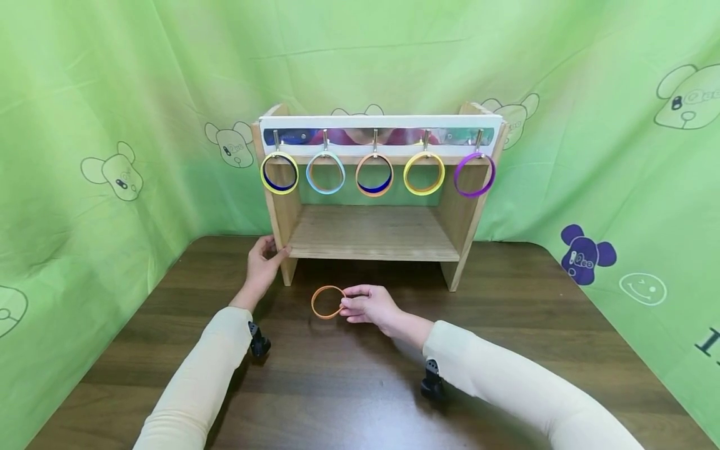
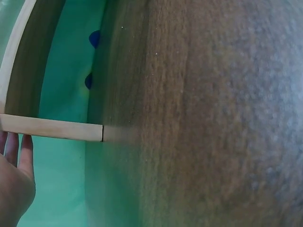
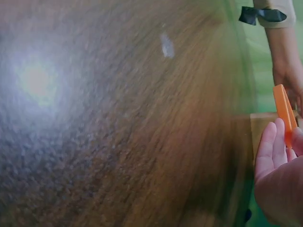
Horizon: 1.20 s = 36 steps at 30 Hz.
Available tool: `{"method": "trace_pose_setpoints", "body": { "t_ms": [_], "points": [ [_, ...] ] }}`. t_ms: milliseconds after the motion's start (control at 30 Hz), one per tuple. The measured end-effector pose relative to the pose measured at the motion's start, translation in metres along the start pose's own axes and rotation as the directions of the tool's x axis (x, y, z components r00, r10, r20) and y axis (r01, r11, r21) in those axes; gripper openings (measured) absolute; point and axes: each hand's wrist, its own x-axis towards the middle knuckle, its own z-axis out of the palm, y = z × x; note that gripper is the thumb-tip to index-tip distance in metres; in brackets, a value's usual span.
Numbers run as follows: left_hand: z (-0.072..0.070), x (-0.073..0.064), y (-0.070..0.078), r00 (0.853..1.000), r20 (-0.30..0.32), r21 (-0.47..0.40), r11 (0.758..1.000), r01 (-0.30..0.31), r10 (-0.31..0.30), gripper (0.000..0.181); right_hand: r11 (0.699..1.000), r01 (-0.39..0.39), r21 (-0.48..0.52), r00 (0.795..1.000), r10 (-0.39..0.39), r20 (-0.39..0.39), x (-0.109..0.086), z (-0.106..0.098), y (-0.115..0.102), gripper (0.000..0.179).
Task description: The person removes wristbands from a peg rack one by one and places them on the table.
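Observation:
A wooden shelf [image 1: 371, 231] stands on the table, with a row of metal hooks along its white top strip. My left hand [image 1: 262, 265] holds the shelf's left side panel, thumb at the front edge and fingers on the outer face. In the left wrist view, those fingertips [image 2: 26, 144] meet the panel's edge [image 2: 52, 127]. Between thumb and fingers, my right hand [image 1: 371, 306] pinches an orange ring [image 1: 318, 310] by its right side, in front of the shelf. The right wrist view shows this ring [image 3: 283, 111] nearly edge-on.
Several coloured rings hang from the hooks: a yellow one [image 1: 263, 182] at the far left, then light blue [image 1: 309, 178], orange [image 1: 358, 181], yellow [image 1: 407, 181] and purple [image 1: 493, 177]. A green printed curtain [image 1: 394, 56] encloses the brown table [image 1: 517, 312] at back and sides.

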Motion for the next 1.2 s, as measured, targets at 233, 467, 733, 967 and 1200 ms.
{"method": "trace_pose_setpoints", "body": {
  "t_ms": [233,467,733,967,1200],
  "points": [
    [0.0,0.006,-0.016,1.0,0.004,-0.002,1.0,0.018,-0.018,0.037,0.999,-0.034,-0.02,0.999,0.034,0.0,0.009,0.001,0.01,0.038],
    [-0.002,0.001,0.002,0.999,0.026,0.008,1.0,0.026,-0.026,0.037,0.997,-0.069,-0.038,0.997,0.07,0.012,0.016,0.006,0.013,0.037],
    [-0.001,-0.008,0.021,0.999,0.035,0.017,1.0,0.015,-0.016,0.035,0.995,-0.084,-0.054,0.996,0.085,0.003,0.021,0.009,0.017,0.035],
    [-0.002,-0.006,0.019,1.0,0.028,0.002,1.0,0.007,-0.007,0.034,0.992,-0.081,-0.097,0.997,0.079,-0.018,0.023,0.011,0.018,0.031],
    [-0.001,-0.006,0.019,0.999,0.031,0.007,1.0,0.015,-0.016,0.034,0.988,-0.057,-0.141,0.998,0.054,-0.028,0.025,0.01,0.022,0.03]
  ]
}}
